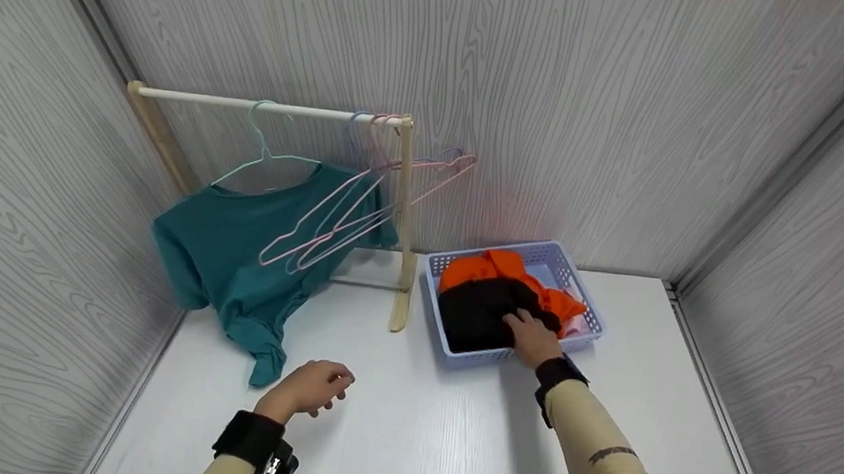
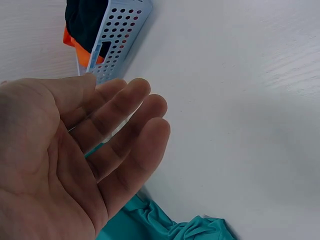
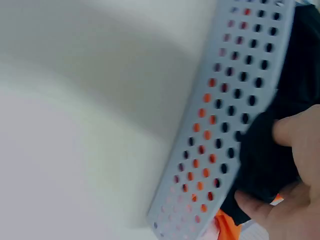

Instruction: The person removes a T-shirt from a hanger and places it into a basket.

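One wooden-ended rack (image 1: 189, 96) is taking up the left side, with a teal shirt (image 1: 239, 233) hanging lopsided from a mint hanger (image 1: 265, 155). In front of it the left hand (image 1: 310, 388) is hovering over the white table (image 1: 425, 428), pretty relaxed, its fingers slightly bent and gaps showing between them. A bunch of bare hangers (image 1: 334, 231) is dangling across the shirt's right side and sticking out past the right post (image 1: 408, 265), so that post is basically standing between the shirt and the light blue basket (image 1: 484, 356), its foot sitting just beside the basket. Inside, an orange garment (image 1: 497, 263) is lying behind and partly under the black garment (image 1: 472, 310), which is filling the front left of the basket. The right hand (image 1: 535, 341) is coming in over the front rim and pinching a bunched fold at the black one's right part, thumb on one side and fingers on the other, so most of that cloth is spreading out to the hand's left. Some pale pink cloth (image 1: 576, 325) is peeking out at the far right. Counting across, I'm seeing one shirt, one mint hanger, at least three bare hangers (pinks and blue, overlapping), one basket, one orange piece, one black piece.
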Tool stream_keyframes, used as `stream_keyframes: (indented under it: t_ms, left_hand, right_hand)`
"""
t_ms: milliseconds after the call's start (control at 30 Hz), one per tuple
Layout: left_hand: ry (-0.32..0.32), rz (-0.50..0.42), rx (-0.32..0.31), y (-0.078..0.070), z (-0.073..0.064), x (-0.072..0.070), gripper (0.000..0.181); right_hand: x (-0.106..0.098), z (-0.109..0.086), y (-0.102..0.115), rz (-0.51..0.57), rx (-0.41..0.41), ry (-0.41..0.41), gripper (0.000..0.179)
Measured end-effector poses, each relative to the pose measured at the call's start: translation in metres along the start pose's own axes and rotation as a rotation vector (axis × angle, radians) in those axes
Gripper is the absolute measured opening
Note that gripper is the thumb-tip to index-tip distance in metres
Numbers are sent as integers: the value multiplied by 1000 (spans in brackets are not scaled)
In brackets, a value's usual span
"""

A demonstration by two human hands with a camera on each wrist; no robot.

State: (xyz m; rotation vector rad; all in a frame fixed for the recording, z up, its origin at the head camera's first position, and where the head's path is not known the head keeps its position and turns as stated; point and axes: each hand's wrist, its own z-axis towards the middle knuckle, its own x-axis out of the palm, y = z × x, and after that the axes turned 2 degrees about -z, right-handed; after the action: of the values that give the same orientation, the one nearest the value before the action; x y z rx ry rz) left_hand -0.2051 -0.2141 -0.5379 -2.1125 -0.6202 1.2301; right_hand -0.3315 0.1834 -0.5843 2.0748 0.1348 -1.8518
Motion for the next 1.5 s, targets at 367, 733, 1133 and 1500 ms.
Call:
stream_keyframes:
  t_ms: [367, 733, 1133, 1500]
  left_hand:
    - [-18, 13, -15, -16, 10, -4, 23]
    - [2, 31, 22, -22, 20, -8, 24]
    - [-16, 83, -8, -23, 18, -40, 27]
    - [-17, 127, -44, 0, 1, -113, 37]
  right_hand:
    - [-3, -17, -4, 3, 20, 65, 36]
    - [3, -25, -20, -13, 212, -248, 41]
    - [-36, -43, 3, 15, 159, -183, 36]
    - [-33, -82, 31, 178, -80, -44, 34]
